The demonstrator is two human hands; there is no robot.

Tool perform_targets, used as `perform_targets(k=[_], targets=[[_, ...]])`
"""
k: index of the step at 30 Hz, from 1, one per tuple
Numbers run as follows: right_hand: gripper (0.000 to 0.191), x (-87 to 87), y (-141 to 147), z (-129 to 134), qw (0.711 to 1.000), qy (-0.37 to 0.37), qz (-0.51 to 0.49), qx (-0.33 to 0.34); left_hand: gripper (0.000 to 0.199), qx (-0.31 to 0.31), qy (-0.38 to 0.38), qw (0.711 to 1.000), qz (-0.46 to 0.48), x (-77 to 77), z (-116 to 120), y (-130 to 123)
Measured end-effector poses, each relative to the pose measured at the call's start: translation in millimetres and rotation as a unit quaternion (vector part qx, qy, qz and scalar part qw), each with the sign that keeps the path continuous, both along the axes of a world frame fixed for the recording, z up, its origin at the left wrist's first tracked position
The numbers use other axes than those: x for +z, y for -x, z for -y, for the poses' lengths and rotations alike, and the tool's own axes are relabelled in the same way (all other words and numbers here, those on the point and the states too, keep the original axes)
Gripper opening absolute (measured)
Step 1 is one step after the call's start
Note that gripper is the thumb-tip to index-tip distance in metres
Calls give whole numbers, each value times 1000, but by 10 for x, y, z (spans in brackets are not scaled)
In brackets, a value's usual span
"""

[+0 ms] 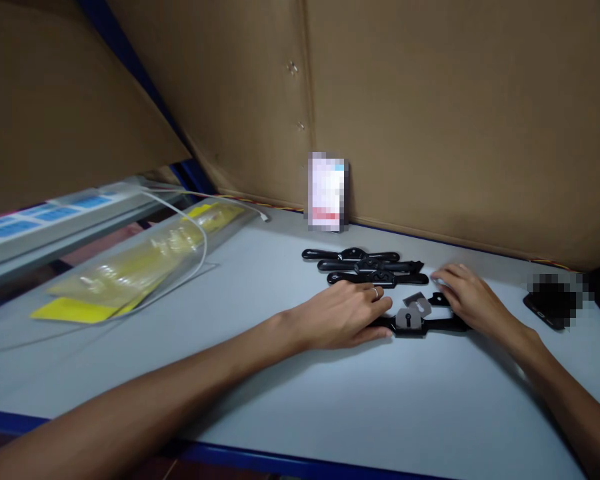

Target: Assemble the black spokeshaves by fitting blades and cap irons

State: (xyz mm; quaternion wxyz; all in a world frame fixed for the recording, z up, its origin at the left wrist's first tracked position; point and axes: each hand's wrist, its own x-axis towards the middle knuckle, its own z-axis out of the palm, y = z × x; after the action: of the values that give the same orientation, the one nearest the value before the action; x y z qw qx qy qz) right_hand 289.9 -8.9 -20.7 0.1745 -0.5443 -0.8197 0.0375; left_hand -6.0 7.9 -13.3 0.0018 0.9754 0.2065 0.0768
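A black spokeshave (435,325) with a grey blade (409,320) at its middle lies on the table in front of me. My left hand (353,313) is closed around its left handle, thumb on the near side, with a ring on one finger. Above the tool's right handle is my right hand (463,293), bent fingers apart from the thumb and nothing visible between them. Close by lie a loose grey slotted blade (419,304) and a small black plate (437,299). Behind them rest more black spokeshaves (380,279), side by side.
A blurred upright screen (326,193) leans against the cardboard wall (430,120). Yellow sheets in clear plastic (145,260) and a white cable (204,243) lie at left, beside a power strip (45,217). A dark, blurred object (550,307) sits at right.
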Motion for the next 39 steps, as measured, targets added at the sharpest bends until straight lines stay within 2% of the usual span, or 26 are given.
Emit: perform_targets(k=[4,10,14,16,21,24,28,32,36,39], targets=[[15,26,-77,-6,999,7,-20,-44,38,-3,0,1000,6,-1,6,4],[14,16,-189,-85,991,6,-76,-107,41,-16,3,999,36,-15,2,24],[9,83,-233,-118,987,8,-92,-132,38,-13,-7,1000,21,-10,7,22],[9,133,-210,-98,988,24,-89,-123,36,-9,-7,1000,11,-7,11,14],[13,181,-73,3,989,115,-89,-40,35,-10,-4,1000,19,-8,8,6],[9,170,-34,30,985,140,-98,-37,34,-13,2,999,34,-9,5,10],[20,189,36,54,983,120,-124,-62,32,-11,-1,1000,28,-7,5,12],[18,203,289,171,969,120,-214,-17,30,-7,4,1000,16,-3,6,9],[12,202,521,304,967,136,-214,37,28,-3,1,1000,10,2,15,8],[16,254,493,301,973,91,-214,13,30,-4,-4,1000,4,5,21,8]])
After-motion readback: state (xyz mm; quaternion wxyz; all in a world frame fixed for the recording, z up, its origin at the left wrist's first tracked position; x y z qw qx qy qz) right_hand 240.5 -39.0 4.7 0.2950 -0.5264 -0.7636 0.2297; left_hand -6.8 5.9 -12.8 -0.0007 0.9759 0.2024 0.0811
